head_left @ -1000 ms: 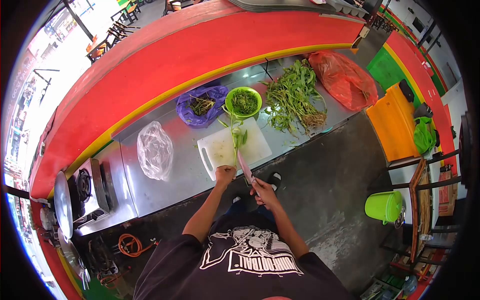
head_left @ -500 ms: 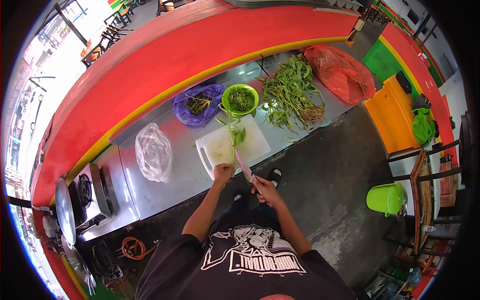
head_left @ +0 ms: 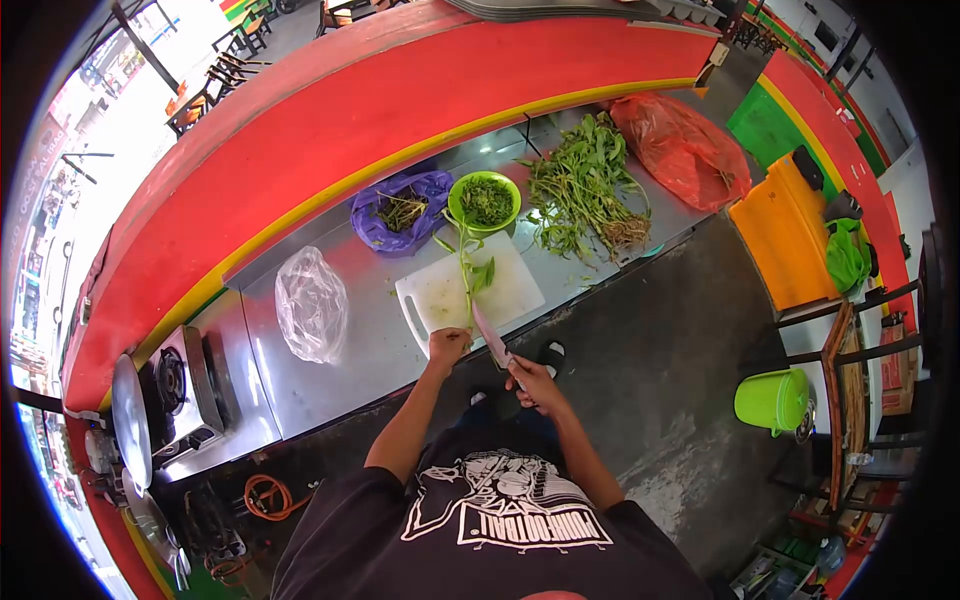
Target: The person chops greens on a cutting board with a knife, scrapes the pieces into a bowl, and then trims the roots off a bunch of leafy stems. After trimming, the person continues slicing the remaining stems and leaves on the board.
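**Inspector:** State of the left hand?

**Assistant:** The left hand (head_left: 448, 345) is closed. Its fingers pinch the near end of a green stalk (head_left: 468, 282) at the front edge of the cutting board (head_left: 515, 290).

**Inspector:** And the right?

**Assistant:** The right hand (head_left: 530, 381) is wrapped round the handle of a knife (head_left: 490, 337). The blade slants up toward the board, its tip just beside the stalk and close to the left fingers. Whether the edge touches the stalk cannot be told.

**Inspector:** How does the stalk lie?

**Assistant:** It lies lengthwise across the white board, pointing away from the person, with leaves at the middle and far end. Its tip reaches the green bowl (head_left: 453, 212).

**Inspector:** The bowl's contents?

**Assistant:** Chopped greens. The bowl stands at the board's far edge. To its left, a purple bag (head_left: 378, 228) holds darker trimmings.

**Inspector:** Further out?

**Assistant:** A heap of uncut greens (head_left: 585, 195) lies to the right of the bowl, roots toward the person, with a red bag (head_left: 680, 150) beyond it. A clear bag (head_left: 310, 305) sits well left of the board. All of these rest on a steel counter (head_left: 300, 385), and a gas stove (head_left: 175, 385) stands at its left end. A green bucket (head_left: 770, 400) stands on the floor to the right, well apart.
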